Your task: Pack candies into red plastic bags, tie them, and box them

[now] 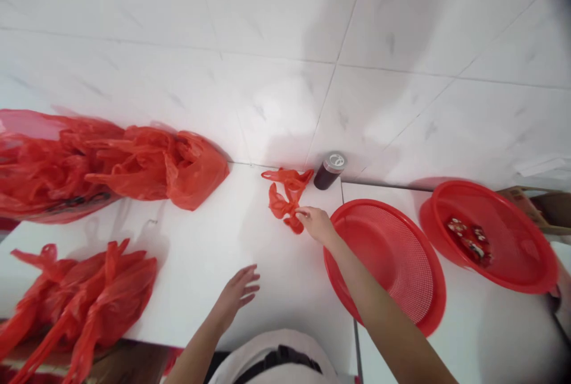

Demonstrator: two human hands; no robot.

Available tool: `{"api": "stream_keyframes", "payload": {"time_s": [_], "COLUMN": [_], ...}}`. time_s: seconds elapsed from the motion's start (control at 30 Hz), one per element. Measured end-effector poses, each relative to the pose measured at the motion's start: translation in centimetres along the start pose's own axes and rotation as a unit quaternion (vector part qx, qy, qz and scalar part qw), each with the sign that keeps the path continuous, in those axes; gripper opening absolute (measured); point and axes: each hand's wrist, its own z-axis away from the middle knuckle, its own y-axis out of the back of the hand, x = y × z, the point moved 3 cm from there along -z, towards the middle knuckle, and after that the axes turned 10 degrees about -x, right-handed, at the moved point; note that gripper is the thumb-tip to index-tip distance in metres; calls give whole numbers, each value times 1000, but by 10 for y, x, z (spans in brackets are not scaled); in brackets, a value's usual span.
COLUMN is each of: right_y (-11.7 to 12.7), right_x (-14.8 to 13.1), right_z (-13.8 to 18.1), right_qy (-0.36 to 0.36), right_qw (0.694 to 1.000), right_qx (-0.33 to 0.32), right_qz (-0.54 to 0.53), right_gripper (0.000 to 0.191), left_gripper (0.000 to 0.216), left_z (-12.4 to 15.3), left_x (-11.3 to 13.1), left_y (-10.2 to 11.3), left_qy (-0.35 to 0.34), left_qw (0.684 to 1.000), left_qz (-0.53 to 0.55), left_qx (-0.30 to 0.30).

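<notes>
Fronting a tiled wall (267, 3): white tabletop (203, 241) beneath right hand (317, 224).

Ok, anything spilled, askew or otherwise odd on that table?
Nothing looks spilled or damaged. Only the red bags at front left look slightly odd: they appear to jut past the front edge of the white table.

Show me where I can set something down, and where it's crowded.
Free: white tabletop beyond the left hand, between the heaped red bags and the crumpled bag in the right hand; also the near side of the two red baskets. Crowded: the left end, under those bags, and around the dark can.
</notes>
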Motion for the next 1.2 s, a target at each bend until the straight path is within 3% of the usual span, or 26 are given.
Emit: {"api": "stream_keyframes", "payload": {"time_s": [0.07, 0.13, 0.2, 0.3, 0.4, 0.57, 0.67, 0.73, 0.83, 0.9, 0.97, 1.07, 1.2], "right_y": [-21, -46, -70, -92, -87, -52, -34, -29, -42, -62, -81, -94, -88], "right_x": [-9, -17, -22, -24, -11, 10, -12, -41, -80, -86, -70, -30, 3], "right_z": [34, 66, 91, 113, 117, 118, 135, 150, 160, 150, 136, 125, 130], "right_qy": [43, 68, 73, 73, 69, 39, 58, 119, 219, 194, 114, 36, -4], "right_qw": [993, 965, 922, 891, 900, 927, 938, 934, 947, 976, 989, 984, 985], "right_qx": [-19, -33, -47, -66, -3, 149, 224, 250, 198, 95, -11, -88, -87], "right_qz": [-104, -251, -377, -443, -430, -342, -259, -226, -130, -8, 97, 150, 149], "right_gripper": [30, 26, 19, 16, 13, 6, 12, 16, 21, 26, 29, 33, 71], "left_gripper": [68, 72, 69, 51, 35, 35, 37, 35, 24, 17, 15, 13, 11], "left_z": [7, 14, 22, 33, 40, 51, 60, 65, 69, 69, 69, 70, 73], "left_x": [21, 42, 56, 58, 47, 36, 38, 40, 43, 44, 45, 43, 30], "left_y": [-13, -27, -39, -48, -42, -19, -14, -20, -37, -47, -43, -10, 40], "left_qy": [-20, -41, -58, -70, -101, -139, -163, -173, -176, -170, -166, -178, -164], "left_qw": [988, 971, 967, 979, 982, 973, 968, 968, 961, 948, 943, 948, 952], "left_qz": [150, 220, 209, 136, 140, 185, 181, 168, 212, 268, 287, 248, 182], "left_qx": [-36, -85, -129, -135, -71, 18, 61, 69, 28, -12, -5, 90, 185]}}
